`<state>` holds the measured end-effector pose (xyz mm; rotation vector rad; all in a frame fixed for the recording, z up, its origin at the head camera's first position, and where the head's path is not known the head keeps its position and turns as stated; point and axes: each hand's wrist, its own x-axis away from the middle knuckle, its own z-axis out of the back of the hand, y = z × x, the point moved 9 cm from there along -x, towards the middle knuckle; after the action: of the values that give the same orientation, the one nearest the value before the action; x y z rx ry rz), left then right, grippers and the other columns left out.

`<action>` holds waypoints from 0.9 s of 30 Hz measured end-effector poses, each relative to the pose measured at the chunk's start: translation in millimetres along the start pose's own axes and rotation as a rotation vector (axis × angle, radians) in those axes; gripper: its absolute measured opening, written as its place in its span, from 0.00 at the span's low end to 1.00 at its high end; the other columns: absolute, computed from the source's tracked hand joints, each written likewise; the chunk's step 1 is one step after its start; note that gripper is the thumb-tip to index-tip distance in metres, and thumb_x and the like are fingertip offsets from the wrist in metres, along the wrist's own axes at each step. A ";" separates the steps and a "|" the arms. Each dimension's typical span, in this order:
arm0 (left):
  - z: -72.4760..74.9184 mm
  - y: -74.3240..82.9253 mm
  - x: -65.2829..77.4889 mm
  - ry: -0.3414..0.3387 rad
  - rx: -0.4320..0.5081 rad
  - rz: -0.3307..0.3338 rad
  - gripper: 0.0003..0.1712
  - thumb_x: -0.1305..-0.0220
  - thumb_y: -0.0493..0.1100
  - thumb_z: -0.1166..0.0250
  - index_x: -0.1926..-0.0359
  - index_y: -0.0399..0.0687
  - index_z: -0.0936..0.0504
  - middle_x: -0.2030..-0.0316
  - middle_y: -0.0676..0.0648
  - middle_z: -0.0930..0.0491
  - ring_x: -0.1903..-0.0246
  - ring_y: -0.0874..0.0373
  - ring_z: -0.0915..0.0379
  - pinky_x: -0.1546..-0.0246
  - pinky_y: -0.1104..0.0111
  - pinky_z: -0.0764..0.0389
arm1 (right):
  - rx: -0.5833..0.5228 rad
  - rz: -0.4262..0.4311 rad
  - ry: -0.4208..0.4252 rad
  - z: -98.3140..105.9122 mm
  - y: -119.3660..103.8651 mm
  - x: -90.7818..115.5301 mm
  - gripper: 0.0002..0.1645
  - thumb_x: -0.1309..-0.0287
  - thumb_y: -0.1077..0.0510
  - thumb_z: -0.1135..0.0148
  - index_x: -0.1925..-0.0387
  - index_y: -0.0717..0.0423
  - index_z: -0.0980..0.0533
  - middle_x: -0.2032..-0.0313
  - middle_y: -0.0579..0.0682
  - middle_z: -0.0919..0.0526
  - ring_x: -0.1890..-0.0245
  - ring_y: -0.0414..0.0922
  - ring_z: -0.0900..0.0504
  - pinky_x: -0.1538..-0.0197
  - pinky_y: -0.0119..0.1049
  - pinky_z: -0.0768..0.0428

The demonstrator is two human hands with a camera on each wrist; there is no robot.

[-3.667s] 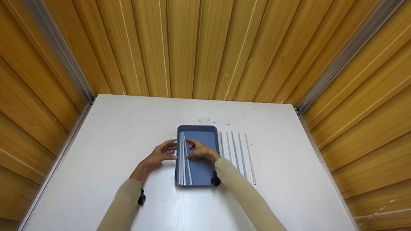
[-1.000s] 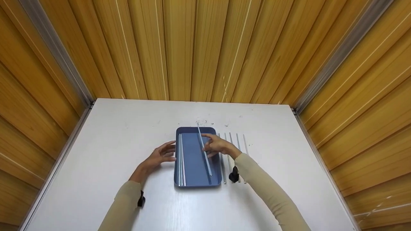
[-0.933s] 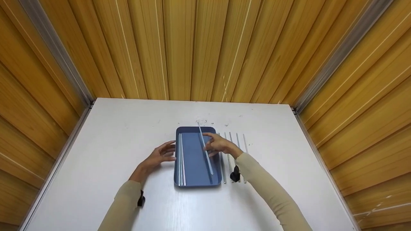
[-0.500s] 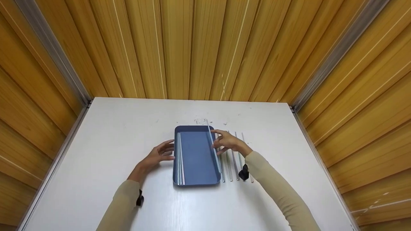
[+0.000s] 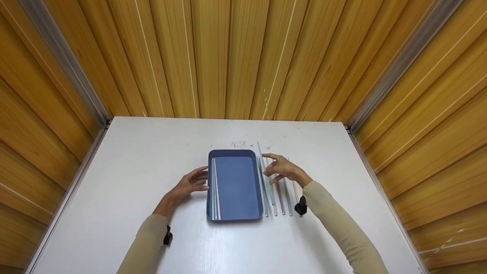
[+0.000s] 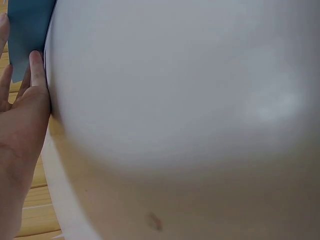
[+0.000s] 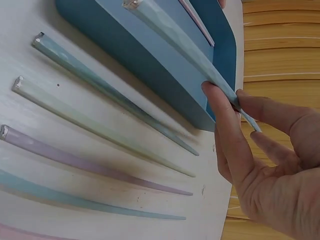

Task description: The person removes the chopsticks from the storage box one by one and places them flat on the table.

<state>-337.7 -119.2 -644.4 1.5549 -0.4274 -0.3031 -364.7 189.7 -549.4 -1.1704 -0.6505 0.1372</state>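
A blue rectangular tray (image 5: pixel 236 182) sits on the white table, with a few pale chopsticks (image 5: pixel 215 190) lying lengthwise along its inner left side. My left hand (image 5: pixel 186 185) rests against the tray's outer left wall, fingers and thumb spread apart; the left wrist view catches only part of this hand (image 6: pixel 22 120). Between thumb and fingers, my right hand (image 5: pixel 283 168) pinches a light blue tapered chopstick (image 7: pixel 185 45), just right of the tray. Held above the table, it slants over a row of chopsticks in green, purple (image 7: pixel 75 157), blue and pink tones.
Yellow wood-patterned panels (image 5: pixel 228 57) rise behind the white table (image 5: pixel 144 152) and on both sides. Metal rails (image 5: pixel 403 64) run along the corners. Small dark marks (image 5: pixel 238 144) dot the tabletop behind the tray.
My right hand has lifted a chopstick from inside the tray and carried it rightward past the tray's right wall, over the row. The left hand stays at the tray's left side.
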 end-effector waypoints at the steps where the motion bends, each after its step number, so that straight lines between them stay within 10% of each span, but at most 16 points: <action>1: -0.1 0.6 -0.1 -0.004 0.000 -0.006 0.47 0.37 0.34 0.29 0.21 0.47 0.41 0.27 0.34 0.35 0.26 0.39 0.39 0.23 0.49 0.35 | 0.000 -0.005 0.005 2.8 1.7 1.0 0.47 0.36 0.73 0.41 0.20 0.59 0.49 0.61 0.53 0.21 0.55 0.52 0.15 0.64 0.40 0.08; 27: 0.0 -0.1 -1.2 0.006 -0.018 -0.020 0.48 0.38 0.33 0.28 0.21 0.45 0.41 0.27 0.33 0.35 0.27 0.39 0.37 0.23 0.51 0.36 | -0.022 -0.112 0.101 72.4 63.9 37.6 0.48 0.35 0.70 0.40 0.20 0.59 0.51 0.58 0.52 0.20 0.51 0.50 0.15 0.59 0.41 0.08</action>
<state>-338.8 -118.7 -644.5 1.5427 -0.4038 -0.3163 -358.8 290.1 -574.1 -1.1512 -0.6275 -0.0236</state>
